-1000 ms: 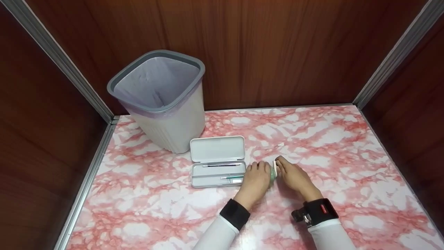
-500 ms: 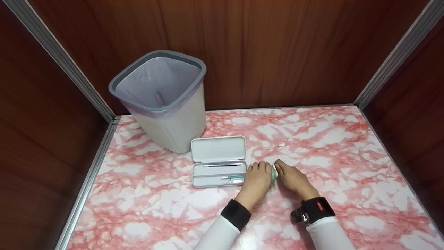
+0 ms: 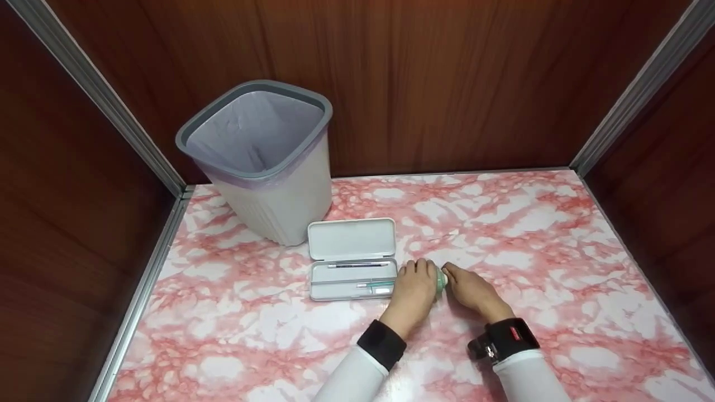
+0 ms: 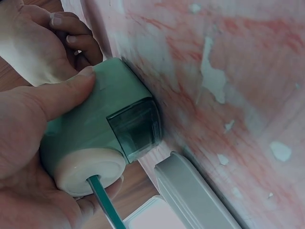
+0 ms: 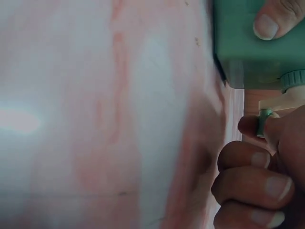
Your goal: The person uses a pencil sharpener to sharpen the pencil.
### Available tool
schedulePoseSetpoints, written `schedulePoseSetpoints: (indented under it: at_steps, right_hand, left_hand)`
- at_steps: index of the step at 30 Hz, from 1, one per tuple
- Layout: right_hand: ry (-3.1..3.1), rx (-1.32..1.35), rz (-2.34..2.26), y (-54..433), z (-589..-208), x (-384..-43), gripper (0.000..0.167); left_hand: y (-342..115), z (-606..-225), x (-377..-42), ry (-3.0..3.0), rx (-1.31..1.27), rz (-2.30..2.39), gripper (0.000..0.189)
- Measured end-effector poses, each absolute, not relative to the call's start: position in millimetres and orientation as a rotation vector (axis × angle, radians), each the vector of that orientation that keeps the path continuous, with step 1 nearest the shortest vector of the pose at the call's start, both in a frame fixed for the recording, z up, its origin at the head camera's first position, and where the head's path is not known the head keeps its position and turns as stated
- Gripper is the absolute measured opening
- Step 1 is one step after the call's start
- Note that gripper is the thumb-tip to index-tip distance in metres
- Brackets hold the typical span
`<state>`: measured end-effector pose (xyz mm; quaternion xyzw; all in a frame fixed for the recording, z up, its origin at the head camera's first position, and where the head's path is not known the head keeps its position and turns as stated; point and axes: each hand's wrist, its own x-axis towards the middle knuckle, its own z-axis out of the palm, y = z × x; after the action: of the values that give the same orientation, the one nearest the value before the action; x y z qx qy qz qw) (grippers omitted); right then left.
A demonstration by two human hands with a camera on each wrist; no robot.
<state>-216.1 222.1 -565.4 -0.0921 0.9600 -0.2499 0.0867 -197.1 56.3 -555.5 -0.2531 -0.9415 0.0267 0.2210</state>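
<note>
My left hand (image 3: 413, 290) grips a green crank pencil sharpener (image 4: 107, 90) on the table, its fingers over the top. A green pencil (image 4: 106, 202) sticks into the cream round opening on the sharpener's left side; its point is hidden inside. On the opposite side, my right hand (image 3: 475, 290) pinches the small green knob (image 5: 263, 123) of the cream crank (image 5: 281, 101) between thumb and forefinger. The other right fingers are curled. A dark transparent drawer (image 4: 138, 126) shows low on the sharpener. Left of it lies an open pale pencil case (image 3: 335, 291), close to my left hand.
In the case lie a dark pencil (image 3: 357, 266) and a white eraser-like block (image 3: 381, 290). Behind it at left stands a lined waste bin (image 3: 279, 206). Wooden panels (image 3: 447, 84) wall in the pink-and-white marbled table (image 3: 251, 346).
The right hand has dropped slightly, and the crank that stood up beside the sharpener has turned to a lower position. My left hand keeps its hold on the sharpener.
</note>
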Motion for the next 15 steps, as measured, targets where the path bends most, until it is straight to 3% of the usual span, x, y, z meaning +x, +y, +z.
schedulePoseSetpoints:
  at_steps: [6, 12, 15]
  right_hand:
    - [2.831, -0.295, -0.734, 220, -566, -212, 0.022]
    - [2.805, -0.264, -0.703, 220, -565, -201, 0.037]
    - [2.8, -0.28, -0.719, 219, -564, -194, 0.035]
  left_hand:
    - [56, -554, -197, -2.593, -0.68, 0.043, 0.06]
    - [58, -555, -196, -2.572, -0.631, 0.032, 0.048]
    - [59, -554, -196, -2.572, -0.618, 0.04, 0.04]
